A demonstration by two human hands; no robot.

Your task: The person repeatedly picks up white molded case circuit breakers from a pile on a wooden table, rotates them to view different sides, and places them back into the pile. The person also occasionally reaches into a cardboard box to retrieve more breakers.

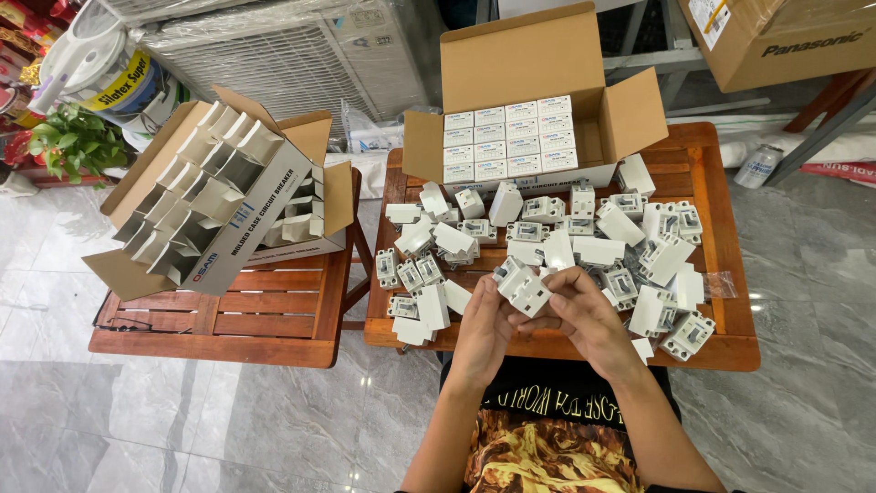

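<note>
There, the left hand (pixel 485 327) and the right hand (pixel 584 315) met over the near edge of the wooden tabletop (pixel 547 345), both closed in a shared grip on one small white breaker (pixel 522 286), which they held up between the fingertips. Just beyond the grip lay a loose heap of white breakers (pixel 630 256), and farther beyond it stood an open cardboard box (pixel 529 100) packed with small white cartons.
</note>
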